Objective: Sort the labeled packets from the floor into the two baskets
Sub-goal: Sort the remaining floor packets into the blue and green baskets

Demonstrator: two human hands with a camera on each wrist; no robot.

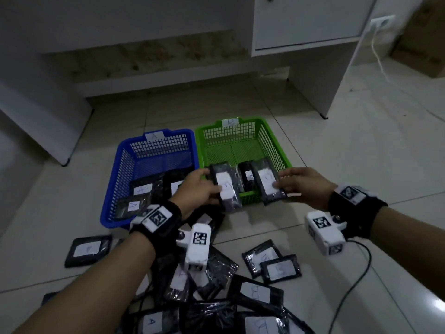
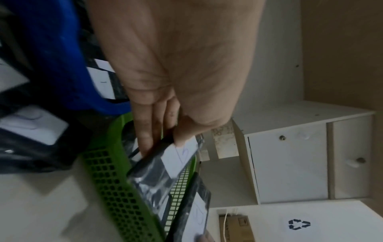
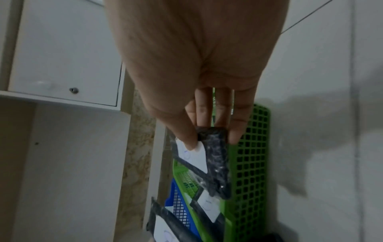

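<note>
left hand (image 1: 201,189): we've got it pinching a black packet (image 1: 226,188) by its edge, thumb on the white label, fingers underneath, right over the near rim of the green basket (image 1: 277,150)
right hand (image 1: 299,185): same deal, thumb on the label and fingers under a second packet (image 1: 269,183), held over the near right corner of the green basket; the wrist view shows the thumb (image 3: 189,139) pressing the sticker
held packets: both tilted, side by side, not touching as far as we can tell; letters on them too blurry for us to read
green basket: tagged B on its far wall; one more packet (image 1: 248,175) lies inside, between the two we're holding
blue basket (image 1: 115,169): right beside the green one on its left, the two walls touching, tagged A; a few packets sit in its near end, two showing an A label (image 1: 133,205)
floor pile (image 1: 216,297): loads of packets in a loose heap in front of the baskets, some overlapping, A and B labels showing; one packet (image 1: 88,250) lies apart to the left
wrists: black straps with white camera boxes and square code tags; a black cable (image 1: 356,280) trails on the tiles by our right arm
background: white cabinet (image 1: 310,25) beyond the baskets, wall socket (image 1: 382,22) with a white cord
</note>
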